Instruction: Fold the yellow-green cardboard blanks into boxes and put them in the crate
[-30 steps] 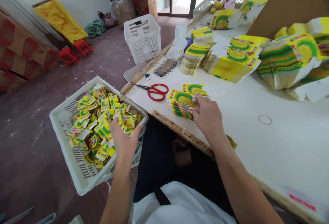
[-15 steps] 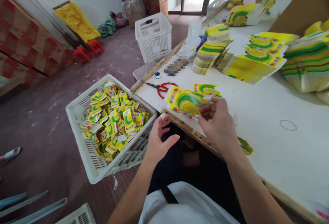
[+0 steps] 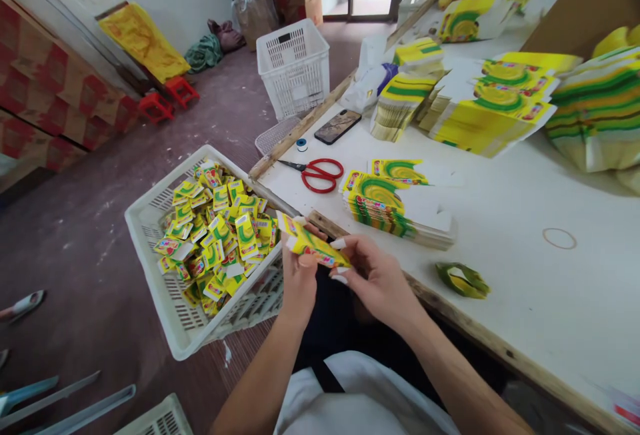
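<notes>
Both of my hands hold one flat yellow and green carton blank (image 3: 313, 246) in front of my lap, just off the table's near edge. My left hand (image 3: 298, 274) pinches its left end, and my right hand (image 3: 373, 276) grips its right end with curled fingers. Beside my right hand, a short stack of the same flat blanks (image 3: 387, 203) lies on the white table (image 3: 525, 268). To my left, a white plastic crate (image 3: 165, 302) on the floor is heaped with several small folded yellow boxes (image 3: 220, 235).
Red scissors (image 3: 314, 173), a phone (image 3: 338, 126) and a small tape roll (image 3: 301, 144) lie on the table's far left. Tall piles of blanks (image 3: 480, 105) fill the back. A crumpled blank (image 3: 463, 280) and a rubber band (image 3: 559, 238) lie to the right. Another white crate (image 3: 294, 65) stands on the floor.
My left hand left the crate of folded boxes and came to the table edge. My right hand lifted one blank off the stack, and both hands now hold it over my lap.
</notes>
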